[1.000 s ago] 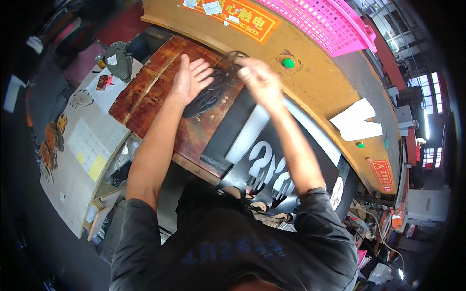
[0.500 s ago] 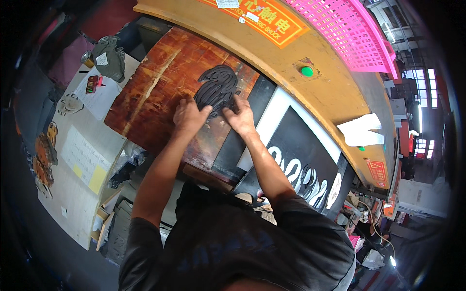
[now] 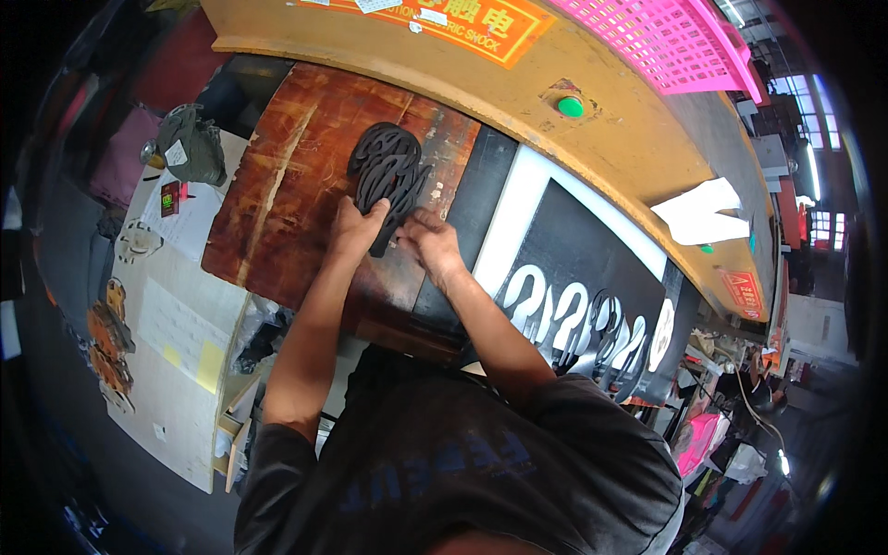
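Red-brown board (image 3: 305, 222), black pile (image 3: 388, 171) on it

Probably light and bendy, the pile is best held by its edges. It is touched by the left hand (image 3: 354, 228); the right hand (image 3: 433, 242) is curled close by. Grips cannot be told.

Between and ahead of the fingers (image 3: 375, 212), on the board (image 3: 266, 222), cut pieces (image 3: 387, 165); left of fingers, bench (image 3: 171, 439); far ahead to right, basket (image 3: 655, 42).

One bare left hand (image 3: 355, 227), one bare right hand (image 3: 432, 242), one heap of black looped flat pieces (image 3: 388, 166), one pink perforated plastic basket (image 3: 661, 44), two round green buttons (image 3: 570, 106) and two orange rectangular stickers (image 3: 481, 35) were visible.
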`<control>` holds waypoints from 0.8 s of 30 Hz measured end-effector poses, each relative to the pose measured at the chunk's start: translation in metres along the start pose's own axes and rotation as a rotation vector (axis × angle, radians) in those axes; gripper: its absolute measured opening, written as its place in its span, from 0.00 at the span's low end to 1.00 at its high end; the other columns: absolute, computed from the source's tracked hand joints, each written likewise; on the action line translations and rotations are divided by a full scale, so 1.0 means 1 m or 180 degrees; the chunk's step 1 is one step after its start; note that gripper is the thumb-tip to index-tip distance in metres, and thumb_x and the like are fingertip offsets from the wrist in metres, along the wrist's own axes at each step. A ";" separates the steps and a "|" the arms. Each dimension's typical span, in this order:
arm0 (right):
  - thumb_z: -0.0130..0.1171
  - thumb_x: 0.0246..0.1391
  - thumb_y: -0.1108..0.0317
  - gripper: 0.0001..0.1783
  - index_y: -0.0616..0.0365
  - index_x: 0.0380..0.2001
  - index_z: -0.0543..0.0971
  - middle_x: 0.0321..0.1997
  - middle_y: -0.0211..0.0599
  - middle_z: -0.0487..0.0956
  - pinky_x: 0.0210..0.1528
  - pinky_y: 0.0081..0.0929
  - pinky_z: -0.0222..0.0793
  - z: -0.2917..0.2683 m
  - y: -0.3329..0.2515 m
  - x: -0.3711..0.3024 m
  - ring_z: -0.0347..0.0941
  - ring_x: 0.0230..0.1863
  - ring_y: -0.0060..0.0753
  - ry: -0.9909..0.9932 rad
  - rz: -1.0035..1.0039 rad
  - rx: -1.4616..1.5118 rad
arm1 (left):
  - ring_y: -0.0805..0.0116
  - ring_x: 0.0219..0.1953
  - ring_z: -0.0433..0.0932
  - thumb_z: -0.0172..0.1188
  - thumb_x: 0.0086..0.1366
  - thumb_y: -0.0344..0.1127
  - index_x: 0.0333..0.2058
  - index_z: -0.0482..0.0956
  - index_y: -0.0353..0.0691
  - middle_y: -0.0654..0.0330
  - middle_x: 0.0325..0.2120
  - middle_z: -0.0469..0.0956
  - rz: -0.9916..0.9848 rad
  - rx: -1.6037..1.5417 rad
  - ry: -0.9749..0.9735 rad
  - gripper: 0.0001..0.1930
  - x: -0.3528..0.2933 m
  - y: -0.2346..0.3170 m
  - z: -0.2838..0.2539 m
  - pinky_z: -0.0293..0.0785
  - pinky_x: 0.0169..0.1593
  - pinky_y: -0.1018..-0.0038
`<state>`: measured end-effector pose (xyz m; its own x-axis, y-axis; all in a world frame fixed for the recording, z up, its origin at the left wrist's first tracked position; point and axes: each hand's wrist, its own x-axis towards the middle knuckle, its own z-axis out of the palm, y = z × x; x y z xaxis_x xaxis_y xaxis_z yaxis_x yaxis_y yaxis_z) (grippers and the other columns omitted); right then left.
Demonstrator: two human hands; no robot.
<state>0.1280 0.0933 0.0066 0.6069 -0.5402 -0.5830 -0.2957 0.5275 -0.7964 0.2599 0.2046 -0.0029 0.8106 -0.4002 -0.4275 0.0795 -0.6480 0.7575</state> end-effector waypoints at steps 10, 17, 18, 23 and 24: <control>0.70 0.51 0.85 0.32 0.65 0.62 0.78 0.48 0.44 0.87 0.48 0.33 0.84 0.026 0.053 -0.018 0.86 0.46 0.35 -0.1112 0.0011 -0.0365 | 0.56 0.55 0.83 0.69 0.68 0.48 0.59 0.79 0.26 0.48 0.54 0.84 0.0813 -0.0251 0.0398 0.32 -0.027 -0.065 -0.075 0.75 0.62 0.62; 0.64 0.60 0.69 0.17 0.65 0.50 0.85 0.45 0.51 0.88 0.52 0.35 0.79 -0.058 0.063 -0.110 0.86 0.46 0.43 -0.1180 -0.1159 -0.1668 | 0.36 0.63 0.75 0.55 0.72 0.69 0.70 0.70 0.35 0.34 0.64 0.73 0.0386 0.3026 0.1075 0.43 -0.027 -0.129 -0.120 0.73 0.63 0.49; 0.64 0.60 0.70 0.17 0.65 0.51 0.85 0.46 0.51 0.88 0.53 0.34 0.79 -0.083 0.054 -0.124 0.86 0.47 0.42 -0.1231 -0.1156 -0.1702 | 0.36 0.61 0.77 0.53 0.72 0.71 0.70 0.69 0.34 0.33 0.63 0.74 0.0230 0.3381 0.1298 0.46 -0.030 -0.123 -0.115 0.74 0.61 0.47; 0.65 0.66 0.67 0.15 0.61 0.54 0.86 0.50 0.44 0.88 0.56 0.30 0.78 -0.229 0.019 -0.217 0.83 0.52 0.32 0.0084 -0.1149 -0.1209 | 0.40 0.61 0.78 0.56 0.78 0.56 0.67 0.70 0.26 0.32 0.61 0.75 0.1538 0.1626 0.0740 0.36 -0.076 -0.045 -0.047 0.75 0.64 0.54; 0.65 0.64 0.67 0.15 0.59 0.52 0.86 0.49 0.47 0.88 0.56 0.34 0.79 -0.257 0.016 -0.232 0.85 0.51 0.38 0.0517 -0.0995 -0.1170 | 0.41 0.62 0.78 0.57 0.79 0.51 0.66 0.72 0.26 0.33 0.61 0.76 0.1437 0.1016 0.0429 0.32 -0.089 -0.022 -0.024 0.75 0.64 0.56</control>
<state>-0.2069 0.0583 0.0876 0.5939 -0.7457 -0.3021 -0.3762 0.0746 -0.9235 0.2006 0.2698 0.0307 0.7920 -0.6104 -0.0134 -0.4544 -0.6040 0.6548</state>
